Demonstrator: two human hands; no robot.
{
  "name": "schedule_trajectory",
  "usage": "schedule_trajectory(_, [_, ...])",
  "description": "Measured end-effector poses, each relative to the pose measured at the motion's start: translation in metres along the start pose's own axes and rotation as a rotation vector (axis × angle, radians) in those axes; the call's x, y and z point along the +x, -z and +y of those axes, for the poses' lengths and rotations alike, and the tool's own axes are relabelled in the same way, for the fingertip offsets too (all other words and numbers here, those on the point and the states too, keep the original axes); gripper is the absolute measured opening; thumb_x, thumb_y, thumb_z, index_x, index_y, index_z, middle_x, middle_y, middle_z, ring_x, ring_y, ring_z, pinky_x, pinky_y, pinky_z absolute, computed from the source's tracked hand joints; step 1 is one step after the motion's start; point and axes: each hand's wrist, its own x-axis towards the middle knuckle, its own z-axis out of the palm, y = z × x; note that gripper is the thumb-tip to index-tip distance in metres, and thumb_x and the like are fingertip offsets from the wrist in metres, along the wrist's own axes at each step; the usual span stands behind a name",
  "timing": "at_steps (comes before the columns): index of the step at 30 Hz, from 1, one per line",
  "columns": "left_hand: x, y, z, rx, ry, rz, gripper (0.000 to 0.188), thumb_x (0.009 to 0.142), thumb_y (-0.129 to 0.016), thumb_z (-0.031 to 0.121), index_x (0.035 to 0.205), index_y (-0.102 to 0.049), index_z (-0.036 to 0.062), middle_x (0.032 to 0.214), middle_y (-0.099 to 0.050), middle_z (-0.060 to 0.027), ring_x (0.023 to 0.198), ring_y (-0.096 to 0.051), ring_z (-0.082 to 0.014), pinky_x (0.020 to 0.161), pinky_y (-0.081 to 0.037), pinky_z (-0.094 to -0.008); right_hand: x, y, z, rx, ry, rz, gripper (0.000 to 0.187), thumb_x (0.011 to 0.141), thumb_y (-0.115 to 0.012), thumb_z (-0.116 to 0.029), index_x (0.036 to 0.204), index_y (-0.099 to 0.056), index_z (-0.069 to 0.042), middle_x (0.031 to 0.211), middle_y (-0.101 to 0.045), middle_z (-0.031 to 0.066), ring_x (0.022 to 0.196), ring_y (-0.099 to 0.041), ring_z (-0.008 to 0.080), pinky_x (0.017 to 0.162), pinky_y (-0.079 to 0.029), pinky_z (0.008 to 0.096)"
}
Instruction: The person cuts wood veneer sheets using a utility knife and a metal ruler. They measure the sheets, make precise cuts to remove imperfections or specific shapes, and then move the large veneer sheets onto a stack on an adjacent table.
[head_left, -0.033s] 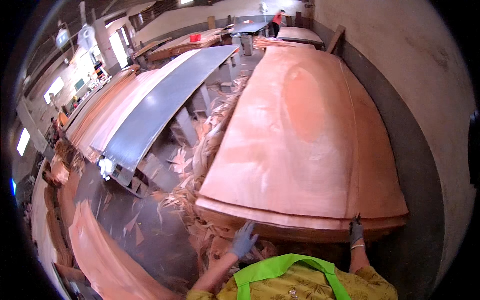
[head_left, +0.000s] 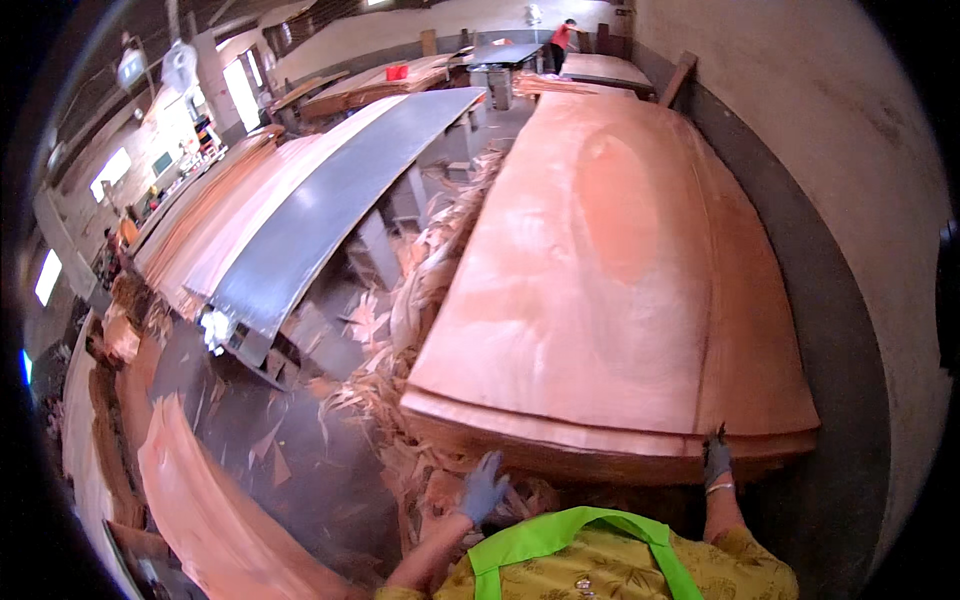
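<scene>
A person wearing a yellow, leaf-patterned shirt (head_left: 620, 570) and a bright green fabric strap (head_left: 540, 536) stands at the bottom of the frame, before a broad stack of pinkish-tan wood sheets (head_left: 570, 330) that spreads from the centre to the right. The dark-gloved right hand (head_left: 717, 458) meets the stack's near edge at lower right, fingers pointing up; whether they pinch a sheet cannot be told. At lower centre, the left hand (head_left: 484, 490), in a pale blue-grey glove, is open, its thumb apart from its fingers, just below the stack's near left corner.

Curled strips of wood scrap (head_left: 365, 395) litter the floor along the stack's left side. At lower left lies a long, curved pinkish wood sheet (head_left: 205, 505). A long table with a dark, smooth top (head_left: 340, 210) slants across the upper left, more layered wood sheets (head_left: 190, 230) beside it. In the upper centre, a co-worker in a red top (head_left: 560, 38) leans over another pale stack (head_left: 605, 70) near the plastered wall (head_left: 800, 130).
</scene>
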Motion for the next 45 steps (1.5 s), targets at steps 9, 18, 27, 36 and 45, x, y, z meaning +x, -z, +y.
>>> schedule_trajectory(9, [-0.236,0.108,-0.112,-0.145,0.787,0.274,0.063,0.087,-0.051,0.035,0.136,-0.034,-0.0015,0.137,-0.037,-0.0250,0.123,-0.041,-0.0363,0.101,-0.035,-0.0418,-0.139,-0.201,-0.025,-0.183,0.411,-0.045,0.033,0.083,-0.065,-0.029,0.067,-0.056,-0.002,0.051,-0.046,0.0020,0.043,-0.038,0.0118,0.041,-0.030,0.0309])
schedule_trajectory(18, [-0.226,0.202,-0.221,-0.129,0.916,0.448,0.057,0.089,-0.052,0.028,0.135,-0.035,-0.0006,0.134,-0.041,-0.0246,0.120,-0.044,-0.0383,0.099,-0.037,-0.0400,-0.279,-0.487,-0.130,0.163,0.232,-0.562,0.022,0.084,-0.066,-0.025,0.072,-0.053,-0.013,0.048,-0.039,-0.0079,0.034,-0.031,0.0041,0.032,-0.022,0.0216])
schedule_trajectory(27, [-0.163,0.387,-0.421,-0.042,0.829,0.586,0.052,0.088,-0.054,0.027,0.131,-0.040,0.0010,0.122,-0.053,-0.0228,0.113,-0.050,-0.0367,0.095,-0.040,-0.0411,-0.435,-0.802,-0.200,0.155,0.398,-0.971,0.019,0.087,-0.063,-0.028,0.081,-0.059,-0.010,0.060,-0.047,-0.0062,0.044,-0.040,0.0065,0.040,-0.031,0.0221])
schedule_trajectory(36, [-0.128,0.514,-0.526,-0.180,0.699,0.685,0.038,0.089,-0.053,0.021,0.124,-0.050,0.0066,0.110,-0.058,-0.0226,0.099,-0.058,-0.0386,0.081,-0.047,-0.0432,-0.688,-1.029,-0.270,0.205,-0.040,-1.233,0.019,0.089,-0.057,-0.025,0.079,-0.055,-0.009,0.055,-0.040,-0.0043,0.044,-0.038,0.0085,0.042,-0.029,0.0240])
schedule_trajectory(45, [-0.152,0.658,-0.702,-0.551,0.771,0.500,0.042,0.090,-0.051,0.019,0.127,-0.046,0.0017,0.121,-0.052,-0.0193,0.108,-0.053,-0.0323,0.085,-0.047,-0.0376,-0.872,-1.149,-0.196,-0.046,0.419,-1.303,0.021,0.090,-0.055,-0.026,0.079,-0.057,-0.008,0.061,-0.052,0.0004,0.047,-0.047,0.0132,0.040,-0.036,0.0274])
